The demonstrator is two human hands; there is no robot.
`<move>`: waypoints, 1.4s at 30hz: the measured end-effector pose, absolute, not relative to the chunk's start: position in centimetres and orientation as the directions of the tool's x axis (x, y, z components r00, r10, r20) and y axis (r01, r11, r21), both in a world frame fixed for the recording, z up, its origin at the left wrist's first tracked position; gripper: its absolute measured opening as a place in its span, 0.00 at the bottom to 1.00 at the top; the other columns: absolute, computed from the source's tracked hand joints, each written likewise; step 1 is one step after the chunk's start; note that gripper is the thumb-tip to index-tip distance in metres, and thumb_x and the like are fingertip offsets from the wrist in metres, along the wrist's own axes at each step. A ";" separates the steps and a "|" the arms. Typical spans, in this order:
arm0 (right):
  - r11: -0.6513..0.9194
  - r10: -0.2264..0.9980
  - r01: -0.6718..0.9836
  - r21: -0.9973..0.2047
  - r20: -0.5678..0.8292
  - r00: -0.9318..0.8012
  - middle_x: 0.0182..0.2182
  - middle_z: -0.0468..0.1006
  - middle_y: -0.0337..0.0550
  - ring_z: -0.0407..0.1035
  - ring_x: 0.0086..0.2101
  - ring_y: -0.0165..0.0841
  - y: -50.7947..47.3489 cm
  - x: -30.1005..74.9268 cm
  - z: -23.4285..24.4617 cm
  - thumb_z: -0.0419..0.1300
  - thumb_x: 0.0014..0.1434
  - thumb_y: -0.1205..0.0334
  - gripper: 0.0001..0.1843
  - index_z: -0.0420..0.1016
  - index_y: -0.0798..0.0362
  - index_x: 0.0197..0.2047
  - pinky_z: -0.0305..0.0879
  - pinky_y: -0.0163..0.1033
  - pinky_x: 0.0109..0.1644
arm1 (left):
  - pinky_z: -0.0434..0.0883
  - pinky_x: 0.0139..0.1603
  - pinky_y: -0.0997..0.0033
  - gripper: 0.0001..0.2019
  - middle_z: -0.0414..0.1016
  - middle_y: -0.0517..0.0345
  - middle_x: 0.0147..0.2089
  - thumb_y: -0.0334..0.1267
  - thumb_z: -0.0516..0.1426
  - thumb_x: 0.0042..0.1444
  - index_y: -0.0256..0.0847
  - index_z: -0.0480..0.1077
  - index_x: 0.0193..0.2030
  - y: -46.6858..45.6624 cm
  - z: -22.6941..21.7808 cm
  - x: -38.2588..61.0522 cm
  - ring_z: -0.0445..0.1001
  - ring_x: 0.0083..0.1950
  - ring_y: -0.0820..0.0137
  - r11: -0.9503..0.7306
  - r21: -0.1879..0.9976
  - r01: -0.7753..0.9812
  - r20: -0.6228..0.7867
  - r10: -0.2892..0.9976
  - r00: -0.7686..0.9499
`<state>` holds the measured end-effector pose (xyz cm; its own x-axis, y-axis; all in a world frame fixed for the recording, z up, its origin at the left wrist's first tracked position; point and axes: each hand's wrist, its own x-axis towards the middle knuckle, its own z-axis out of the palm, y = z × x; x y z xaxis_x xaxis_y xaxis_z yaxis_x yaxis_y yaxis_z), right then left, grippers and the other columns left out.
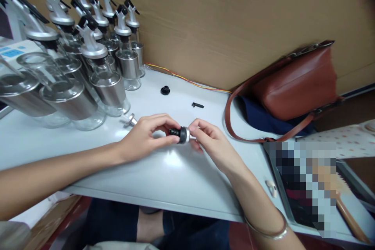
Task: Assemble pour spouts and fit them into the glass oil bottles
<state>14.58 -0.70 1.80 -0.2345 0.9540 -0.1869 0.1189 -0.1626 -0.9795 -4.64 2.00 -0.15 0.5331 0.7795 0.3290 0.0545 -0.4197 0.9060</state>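
Between my two hands, low over the tabletop, lies a bottle pourer [184,135] on its side, with a black ribbed stopper and a silver collar. My left hand [149,134] is closed on the black stopper end. The fingers of my right hand [208,134] pinch the silver spout end, partly hiding it. Beside my left hand another silver spout piece [130,119] rests on the table. Beyond the hands are a small black stopper [165,90] and a small black lever [198,105].
Several glass bottles with steel bands and pourers [107,90] crowd the left. A brown leather bag [299,82] lies on dark blue cloth [254,115] at right. A white clip-like piece [271,188] and a mirror-like panel [281,179] are at the right edge. Yellow-red wires [187,81] run along the back.
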 end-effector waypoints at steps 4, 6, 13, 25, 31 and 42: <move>-0.020 0.975 0.094 -0.995 -0.040 -0.218 0.21 0.73 0.34 0.67 0.21 0.25 -0.6 14.8 1.7 0.63 0.55 0.57 0.09 0.69 0.54 0.31 0.63 0.33 0.30 | 0.70 0.36 0.74 0.06 0.75 0.60 0.28 0.35 0.61 0.52 0.35 0.72 0.34 2.2 0.3 -4.3 0.72 0.30 0.75 0.094 0.996 0.006 -0.079 0.806 0.587; 0.084 0.978 0.133 -0.988 0.057 -0.199 0.23 0.75 0.36 0.70 0.25 0.28 -0.7 14.8 1.6 0.63 0.56 0.59 0.07 0.72 0.53 0.33 0.66 0.35 0.33 | 0.69 0.33 0.75 0.08 0.74 0.60 0.26 0.38 0.61 0.52 0.34 0.72 0.34 2.5 0.3 -4.3 0.71 0.27 0.76 0.277 0.959 -0.057 -0.185 0.769 0.612; 0.539 0.840 0.466 -0.702 0.489 -0.235 0.32 0.80 0.39 0.72 0.33 0.29 -1.2 14.8 1.5 0.65 0.55 0.69 0.05 0.75 0.52 0.36 0.68 0.35 0.39 | 0.65 0.25 0.80 0.09 0.72 0.58 0.25 0.37 0.60 0.54 0.32 0.73 0.32 2.9 -0.4 -4.6 0.70 0.24 0.78 0.631 0.736 -0.245 -0.326 0.648 0.688; 0.739 0.659 0.500 -0.451 0.637 -0.400 0.31 0.79 0.45 0.74 0.32 0.31 -1.0 15.1 1.4 0.62 0.57 0.73 0.07 0.79 0.54 0.36 0.72 0.36 0.35 | 0.68 0.28 0.82 0.07 0.72 0.59 0.24 0.34 0.64 0.51 0.31 0.72 0.31 3.1 -0.7 -4.5 0.70 0.25 0.79 0.651 0.721 -0.239 -0.362 0.647 0.671; 0.729 0.674 0.488 -0.480 0.628 -0.388 0.32 0.80 0.44 0.75 0.32 0.31 -1.0 15.1 1.4 0.63 0.56 0.73 0.08 0.80 0.53 0.37 0.73 0.35 0.36 | 0.66 0.28 0.80 0.11 0.74 0.60 0.25 0.37 0.66 0.47 0.33 0.71 0.33 3.0 -0.7 -4.6 0.70 0.24 0.79 0.573 0.790 -0.216 -0.306 0.675 0.671; 0.470 0.879 0.558 -0.683 0.416 -0.232 0.29 0.83 0.42 0.76 0.28 0.34 -1.4 14.9 1.8 0.66 0.54 0.63 0.03 0.81 0.52 0.33 0.70 0.36 0.31 | 0.67 0.34 0.74 0.10 0.74 0.62 0.27 0.35 0.63 0.50 0.36 0.65 0.31 2.9 -0.6 -4.4 0.72 0.29 0.76 0.262 0.957 -0.127 -0.118 0.748 0.653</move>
